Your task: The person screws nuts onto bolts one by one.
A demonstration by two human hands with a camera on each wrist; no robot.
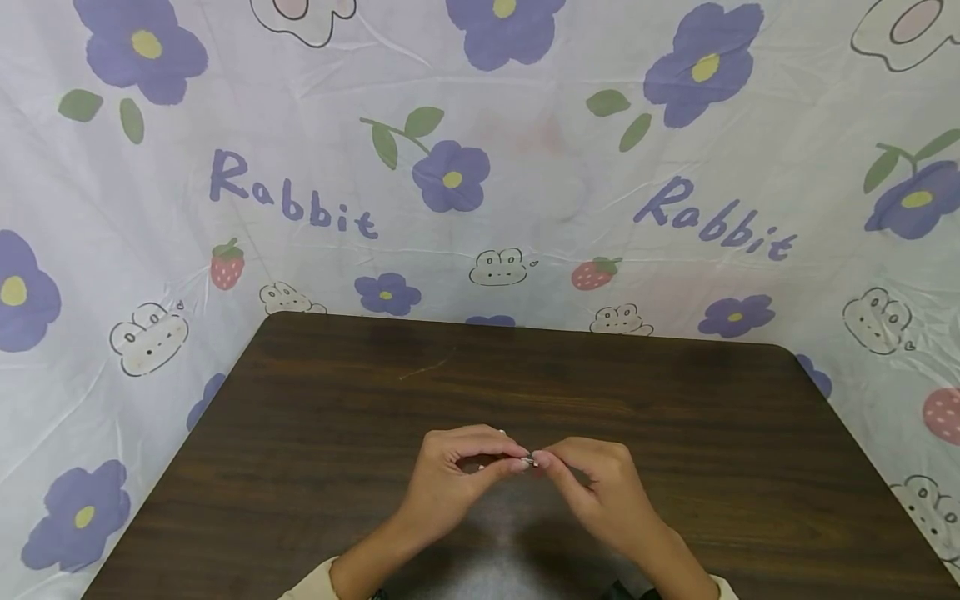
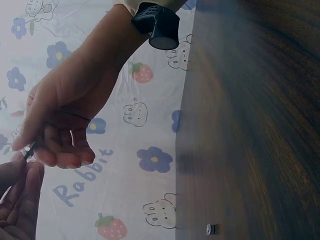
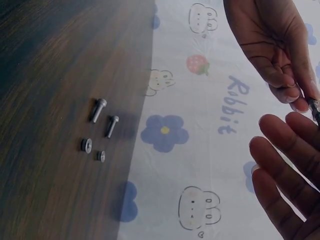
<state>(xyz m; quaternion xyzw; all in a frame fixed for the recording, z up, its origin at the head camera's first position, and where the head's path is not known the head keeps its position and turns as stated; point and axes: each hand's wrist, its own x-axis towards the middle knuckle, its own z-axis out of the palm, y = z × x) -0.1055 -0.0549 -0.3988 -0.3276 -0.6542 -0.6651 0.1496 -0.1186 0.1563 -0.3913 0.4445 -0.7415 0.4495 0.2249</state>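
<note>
One broad printed cloth [image 1: 536, 179], lettered "Rabbit", is spreading across the upper part of the head view, and a dark wood-grain table [image 1: 337, 400] is filling the lower middle. Two hands are meeting above it, low in the frame near the centre: the left hand [image 1: 453, 467] and the right hand [image 1: 600, 475] are pinching the same small metal fastener [image 1: 530, 460] between thumb and fingertip. Fingers are covering much of the fastener, so its full form is not showing; at the left edge of the left wrist view it is looking dark and bolt-like. Being metal, it is probably weighing little, staying rigid under a squeeze and tending to slip or spin where smooth. Thumb and fingertip are likely holding it best across its widest end; dropping is threatening more than breaking.

Left of centre in the right wrist view, a larger cylindrical-headed bolt [image 3: 98, 110] is lying beside a smaller cylindrical-headed bolt [image 3: 112, 127]; their round shanks are probably inviting rolling, so the heads are offering the surer hold. Below them in that frame, a larger round nut [image 3: 87, 145] and a smaller round nut [image 3: 101, 156] are resting near each other, their low rims probably calling for a fingertip pinch.
</note>
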